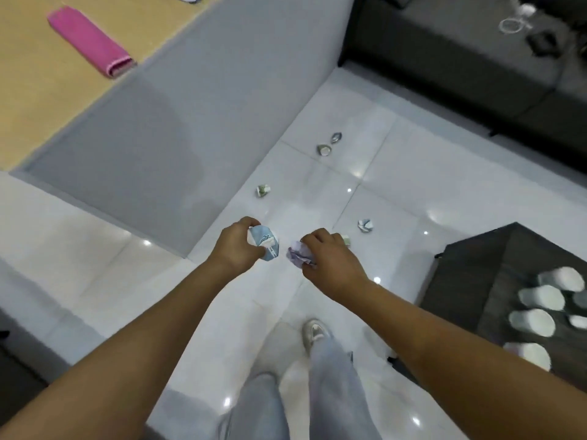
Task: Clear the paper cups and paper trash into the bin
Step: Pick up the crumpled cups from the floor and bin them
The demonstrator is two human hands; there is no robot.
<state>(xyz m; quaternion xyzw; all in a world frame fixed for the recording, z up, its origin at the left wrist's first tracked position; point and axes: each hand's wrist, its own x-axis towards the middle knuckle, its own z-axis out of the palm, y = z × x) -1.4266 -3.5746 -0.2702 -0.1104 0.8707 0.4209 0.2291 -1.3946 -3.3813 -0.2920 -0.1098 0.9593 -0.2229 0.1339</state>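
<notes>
head view: left hand (236, 246) grips crumpled blue cup (265, 244).

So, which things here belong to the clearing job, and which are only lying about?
Belong to the job:
- crushed blue cup in the left hand
- crumpled purple paper in the right hand
- crushed cups on the floor
- white cups on the dark table

Just lying about:
- pink case
- cable on the sofa

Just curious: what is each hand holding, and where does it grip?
Left hand grips a crumpled blue-white paper cup round its side; right hand pinches a purplish paper wad from above.
</notes>
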